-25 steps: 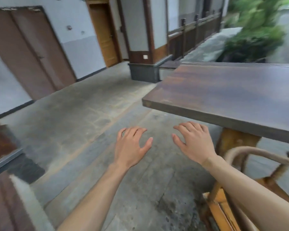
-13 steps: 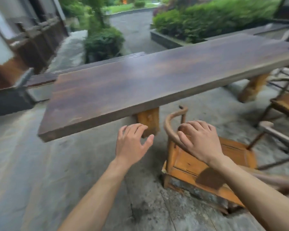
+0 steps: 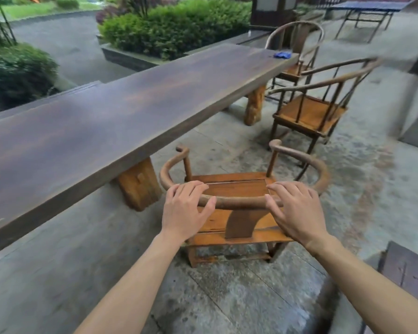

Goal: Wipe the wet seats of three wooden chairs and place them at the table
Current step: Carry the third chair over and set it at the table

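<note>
A low wooden chair [image 3: 237, 189] with a curved back rail [image 3: 239, 202] stands right in front of me, beside the long dark table [image 3: 106, 121]. My left hand [image 3: 186, 208] and right hand [image 3: 295, 210] lie spread over that rail, one on each side of the back splat, fingers extended and not curled around it. A second chair [image 3: 309, 112] stands further right, off the table's end. A third chair [image 3: 297, 44] is behind it at the far corner. A blue cloth [image 3: 282, 54] lies on the table's far end.
The stone floor [image 3: 239, 297] looks damp and mottled. A chunky table leg [image 3: 140, 184] stands just left of the near chair. A hedge planter [image 3: 169, 32] runs behind the table. A dark wooden slatted piece [image 3: 408, 271] is at lower right; a blue table [image 3: 372, 6] stands far back.
My view has swung right, from the doors and table end to along the table. Both hands, held spread, now lie over the near chair's back rail. The far chairs and cloth came into view.
</note>
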Available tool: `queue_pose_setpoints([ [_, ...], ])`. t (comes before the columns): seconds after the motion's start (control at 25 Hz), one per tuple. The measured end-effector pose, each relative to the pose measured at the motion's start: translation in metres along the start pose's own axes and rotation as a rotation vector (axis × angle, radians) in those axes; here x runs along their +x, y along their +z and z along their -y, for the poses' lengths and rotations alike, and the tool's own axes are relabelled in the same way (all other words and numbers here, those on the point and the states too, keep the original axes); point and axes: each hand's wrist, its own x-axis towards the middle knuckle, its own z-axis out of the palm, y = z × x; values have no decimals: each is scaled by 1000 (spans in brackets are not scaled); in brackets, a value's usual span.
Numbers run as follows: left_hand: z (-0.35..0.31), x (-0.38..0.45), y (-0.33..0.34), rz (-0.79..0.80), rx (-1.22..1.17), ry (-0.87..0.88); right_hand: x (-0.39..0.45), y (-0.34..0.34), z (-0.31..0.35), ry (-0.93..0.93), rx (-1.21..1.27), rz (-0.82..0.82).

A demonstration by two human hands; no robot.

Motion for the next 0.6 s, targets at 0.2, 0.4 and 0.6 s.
queue_pose_setpoints([
  [0.2,-8,-20,41,-113,-68,110,-21,21,-28,-37,83,-197],
  [0.4,26,-74,156,-176,-95,287,-69,133,-67,-79,71,-331],
  [0.6,98,-133,319,-151,32,293,-121,306,-122,-82,-17,-256],
])
